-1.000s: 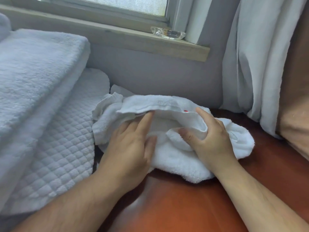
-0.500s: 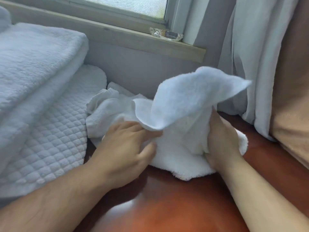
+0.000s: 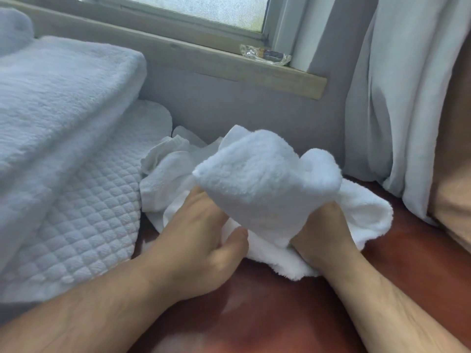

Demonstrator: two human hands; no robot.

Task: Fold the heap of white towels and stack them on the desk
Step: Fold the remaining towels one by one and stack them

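Note:
A small white terry towel (image 3: 265,189) is lifted off the reddish-brown desk (image 3: 280,314) and drapes toward me over both hands. My right hand (image 3: 323,235) grips it from below, its fingers hidden in the cloth. The fingers of my left hand (image 3: 201,238) reach under the towel's left edge, thumb out beside it. More crumpled white towels (image 3: 165,171) lie in a heap behind and to the left, against the wall. Another layer of towel (image 3: 369,215) lies flat on the desk beneath.
A thick folded white towel (image 3: 56,103) sits on a quilted white mat (image 3: 84,225) at the left. A window sill (image 3: 229,64) carries a glass dish (image 3: 265,54). White curtains (image 3: 397,110) hang at the right, next to a tan cushion (image 3: 453,174).
The towel, first flat under both hands, was lifted by my right hand; its raised flap has since flopped over toward me and to the left, covering my fingers.

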